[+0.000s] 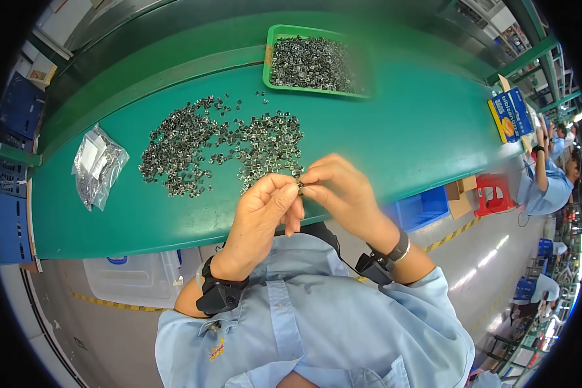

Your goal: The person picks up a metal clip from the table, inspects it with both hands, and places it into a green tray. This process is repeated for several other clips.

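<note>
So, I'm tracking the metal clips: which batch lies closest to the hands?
The loose pile on the green table, just beyond the fingertips; the tray and bag sit farther off.

We see a clear plastic bag (98, 167) of small metal parts lying on the green worktop (394, 129), well to the left of our fingers (290, 187). Far to their right, at the worktop's edge, a flat blue box (511, 114) with orange-and-white print lies tilted.
</note>
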The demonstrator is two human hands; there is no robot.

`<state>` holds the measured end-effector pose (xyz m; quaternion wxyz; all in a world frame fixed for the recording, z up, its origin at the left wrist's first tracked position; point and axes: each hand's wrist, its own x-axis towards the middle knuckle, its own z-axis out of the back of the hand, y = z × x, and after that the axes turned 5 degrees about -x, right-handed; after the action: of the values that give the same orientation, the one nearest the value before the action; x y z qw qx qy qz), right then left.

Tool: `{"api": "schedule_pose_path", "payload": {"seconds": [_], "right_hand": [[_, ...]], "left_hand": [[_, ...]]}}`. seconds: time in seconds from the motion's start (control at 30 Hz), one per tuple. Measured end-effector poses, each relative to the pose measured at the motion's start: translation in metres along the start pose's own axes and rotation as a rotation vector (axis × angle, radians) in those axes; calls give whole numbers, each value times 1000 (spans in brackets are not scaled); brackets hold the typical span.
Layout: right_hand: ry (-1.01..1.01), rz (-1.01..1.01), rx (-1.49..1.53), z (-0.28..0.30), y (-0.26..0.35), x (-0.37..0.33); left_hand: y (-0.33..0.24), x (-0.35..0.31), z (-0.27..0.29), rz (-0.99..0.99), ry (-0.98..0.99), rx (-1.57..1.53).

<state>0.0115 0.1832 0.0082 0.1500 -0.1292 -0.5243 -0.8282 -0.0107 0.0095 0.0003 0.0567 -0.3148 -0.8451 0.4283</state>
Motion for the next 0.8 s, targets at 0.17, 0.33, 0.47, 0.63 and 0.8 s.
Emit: {"api": "schedule_pose_path", "payload": {"seconds": [0.17,0.33,0.47,0.63,0.8], "right_hand": [[45,141,-121,12,1,16],[88,42,-80,14,2,21],[126,-112,81,16,-3,23],[195,-364,423,16,-12,21],[164,-177,172,18,-12,23]], "left_hand": [[-5,4,1,-44,-37,147],[-7,8,0,-227,-87,540],[-10,11,0,-355,-79,761],[-8,13,0,-420,-103,852],[-12,16,0,-244,-96,602]]}}
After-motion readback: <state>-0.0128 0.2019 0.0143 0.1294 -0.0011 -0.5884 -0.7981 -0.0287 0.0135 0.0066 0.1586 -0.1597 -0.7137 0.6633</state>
